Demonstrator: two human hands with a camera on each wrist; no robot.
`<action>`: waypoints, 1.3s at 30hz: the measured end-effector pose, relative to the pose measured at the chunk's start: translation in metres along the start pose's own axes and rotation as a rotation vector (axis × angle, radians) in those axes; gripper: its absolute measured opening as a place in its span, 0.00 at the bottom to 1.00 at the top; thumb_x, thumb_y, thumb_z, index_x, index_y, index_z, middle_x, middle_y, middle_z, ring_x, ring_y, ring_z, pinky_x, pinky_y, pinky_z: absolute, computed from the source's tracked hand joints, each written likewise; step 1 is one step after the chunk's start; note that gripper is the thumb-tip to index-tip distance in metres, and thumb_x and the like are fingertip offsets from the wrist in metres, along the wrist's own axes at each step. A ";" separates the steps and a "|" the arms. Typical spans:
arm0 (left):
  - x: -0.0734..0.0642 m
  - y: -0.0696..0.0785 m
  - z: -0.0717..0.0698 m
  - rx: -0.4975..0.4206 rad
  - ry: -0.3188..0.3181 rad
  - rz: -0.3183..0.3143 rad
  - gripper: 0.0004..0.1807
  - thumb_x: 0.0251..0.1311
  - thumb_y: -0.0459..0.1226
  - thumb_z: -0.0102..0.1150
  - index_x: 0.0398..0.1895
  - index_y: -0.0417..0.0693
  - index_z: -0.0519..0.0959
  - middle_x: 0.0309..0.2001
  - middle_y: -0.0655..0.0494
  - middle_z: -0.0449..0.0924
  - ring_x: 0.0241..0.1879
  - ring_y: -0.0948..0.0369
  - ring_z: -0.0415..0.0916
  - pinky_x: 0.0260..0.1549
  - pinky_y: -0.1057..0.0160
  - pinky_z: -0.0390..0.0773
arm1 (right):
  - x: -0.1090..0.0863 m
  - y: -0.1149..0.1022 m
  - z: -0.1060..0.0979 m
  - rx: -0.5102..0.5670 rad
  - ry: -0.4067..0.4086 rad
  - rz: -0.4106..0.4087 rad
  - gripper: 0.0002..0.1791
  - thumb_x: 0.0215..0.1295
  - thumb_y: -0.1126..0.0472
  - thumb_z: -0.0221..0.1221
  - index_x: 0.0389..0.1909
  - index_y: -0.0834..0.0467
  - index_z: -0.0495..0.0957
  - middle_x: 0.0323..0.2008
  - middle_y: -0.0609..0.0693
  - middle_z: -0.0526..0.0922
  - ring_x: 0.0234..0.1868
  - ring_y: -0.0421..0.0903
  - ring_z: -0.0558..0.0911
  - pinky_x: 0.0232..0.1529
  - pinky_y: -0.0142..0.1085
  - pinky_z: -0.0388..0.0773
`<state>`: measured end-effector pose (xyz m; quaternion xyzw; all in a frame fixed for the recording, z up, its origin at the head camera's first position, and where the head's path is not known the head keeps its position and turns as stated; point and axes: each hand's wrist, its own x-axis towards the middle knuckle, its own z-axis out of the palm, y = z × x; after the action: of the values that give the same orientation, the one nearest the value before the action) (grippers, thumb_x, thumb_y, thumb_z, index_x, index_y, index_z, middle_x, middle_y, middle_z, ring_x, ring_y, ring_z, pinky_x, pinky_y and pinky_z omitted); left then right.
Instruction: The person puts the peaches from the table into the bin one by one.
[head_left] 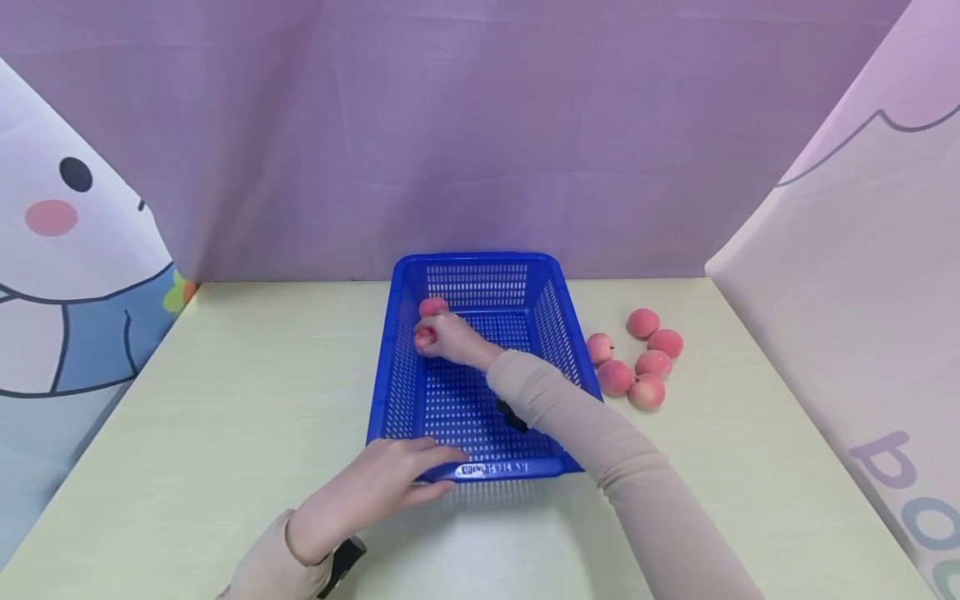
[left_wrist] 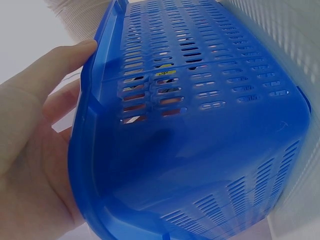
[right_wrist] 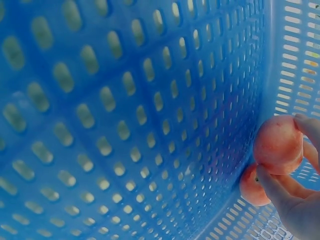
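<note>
A blue plastic basket (head_left: 517, 469) with slotted walls stands on the table. Its near rim, toward the left corner, is gripped by my left hand (head_left: 382, 479), fingers over the edge and thumb outside. Inside the basket, my right hand (head_left: 456, 340) pinches a pinkish-red peach (right_wrist: 279, 142) between thumb and fingers, close to the left wall. Another peach (head_left: 432, 307) lies on the basket floor just beyond that hand; in the right wrist view it is partly hidden behind the held one.
Several loose peaches (head_left: 653, 364) lie on the pale table (head_left: 262, 375) to the right of the basket, one close against its right wall. A purple cloth backdrop (head_left: 480, 133) hangs behind, with printed cloth panels (head_left: 862, 292) at both sides.
</note>
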<state>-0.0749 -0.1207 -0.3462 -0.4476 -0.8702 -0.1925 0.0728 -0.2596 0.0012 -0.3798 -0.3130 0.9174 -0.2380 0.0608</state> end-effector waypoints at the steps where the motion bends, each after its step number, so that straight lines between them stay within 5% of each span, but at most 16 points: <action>1: 0.000 0.000 0.000 -0.006 -0.003 -0.003 0.12 0.54 0.42 0.57 0.41 0.49 0.78 0.30 0.60 0.79 0.26 0.68 0.75 0.25 0.75 0.72 | 0.000 0.000 0.000 0.004 0.001 -0.001 0.17 0.56 0.60 0.59 0.47 0.61 0.75 0.45 0.54 0.74 0.43 0.46 0.73 0.49 0.34 0.68; 14: 0.000 0.000 0.000 -0.024 -0.017 -0.017 0.12 0.54 0.41 0.57 0.42 0.49 0.78 0.30 0.60 0.79 0.26 0.68 0.75 0.25 0.76 0.72 | -0.001 0.002 0.005 0.024 0.012 0.001 0.17 0.56 0.61 0.58 0.47 0.61 0.75 0.42 0.53 0.74 0.38 0.45 0.73 0.45 0.33 0.69; 39: -0.001 0.000 0.001 0.002 -0.002 -0.004 0.12 0.53 0.41 0.57 0.41 0.49 0.78 0.31 0.60 0.80 0.26 0.68 0.75 0.24 0.75 0.73 | 0.000 -0.002 -0.009 -0.010 -0.033 0.000 0.22 0.54 0.60 0.60 0.51 0.63 0.73 0.50 0.55 0.75 0.49 0.47 0.73 0.54 0.35 0.65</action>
<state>-0.0742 -0.1209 -0.3472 -0.4459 -0.8714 -0.1914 0.0718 -0.2611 0.0031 -0.3706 -0.3172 0.9174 -0.2283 0.0746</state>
